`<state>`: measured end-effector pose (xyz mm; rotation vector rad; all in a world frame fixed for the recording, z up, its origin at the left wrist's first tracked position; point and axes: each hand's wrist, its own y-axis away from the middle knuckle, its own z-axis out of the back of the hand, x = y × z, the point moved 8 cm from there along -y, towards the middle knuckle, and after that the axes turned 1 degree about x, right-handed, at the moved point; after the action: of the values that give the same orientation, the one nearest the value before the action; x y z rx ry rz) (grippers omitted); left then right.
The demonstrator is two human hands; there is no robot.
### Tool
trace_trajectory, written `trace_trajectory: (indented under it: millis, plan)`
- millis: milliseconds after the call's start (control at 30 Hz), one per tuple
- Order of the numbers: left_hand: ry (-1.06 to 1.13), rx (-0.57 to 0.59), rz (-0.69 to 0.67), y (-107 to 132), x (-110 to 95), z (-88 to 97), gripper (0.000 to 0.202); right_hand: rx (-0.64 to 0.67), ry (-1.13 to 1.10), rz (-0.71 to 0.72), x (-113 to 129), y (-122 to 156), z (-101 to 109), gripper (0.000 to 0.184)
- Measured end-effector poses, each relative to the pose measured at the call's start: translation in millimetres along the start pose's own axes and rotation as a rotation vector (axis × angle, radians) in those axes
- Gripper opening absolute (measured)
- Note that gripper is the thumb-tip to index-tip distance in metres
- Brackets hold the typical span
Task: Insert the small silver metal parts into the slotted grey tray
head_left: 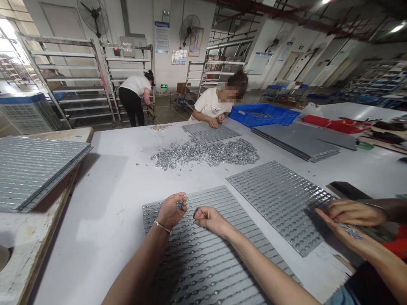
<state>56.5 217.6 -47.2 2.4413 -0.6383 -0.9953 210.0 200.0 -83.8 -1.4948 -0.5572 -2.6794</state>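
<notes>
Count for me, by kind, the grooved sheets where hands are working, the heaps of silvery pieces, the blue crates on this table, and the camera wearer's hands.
Grooved sheets: 3
Heap of silvery pieces: 1
Blue crate: 1
Wearer's left hand and right hand: 2
Total: 7

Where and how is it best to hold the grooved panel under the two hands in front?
Probably grip the grooved panel by its left and right edges, from both sides, keeping it level. It lies flat, with small metal pieces in rows on its face; tilting might spill them. On the right, hold away from the far corner, where a neighbouring panel comes close.
</notes>
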Motion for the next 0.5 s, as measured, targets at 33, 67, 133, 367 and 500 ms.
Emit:
trace_trajectory:
  millis: [33, 67, 133, 367, 500]
  plan:
    - [0.0, 0.0, 0.002, -1, 1, 0.4, 0.013, 0.009, -0.016, -0.005, -2, 0, 0, 0.01]
    - [0.0, 0.0, 0.004, -1, 2, 0.8, 0.013, 0.013, -0.025, -0.008, -3, 0, 0, 0.011]
    - [-0.002, 0.0, 0.008, -3, 3, 1.7, 0.013, 0.011, -0.022, -0.007, -4, 0, 1, 0.01]
    - [-0.017, -0.002, -0.001, -4, 4, 3.1, 0.013, -0.033, 0.091, 0.017, 7, 1, 4, 0.009]
    - [-0.043, 0.002, -0.014, -3, 2, 0.7, 0.012, -0.022, 0.141, 0.007, 11, -1, 7, 0.01]
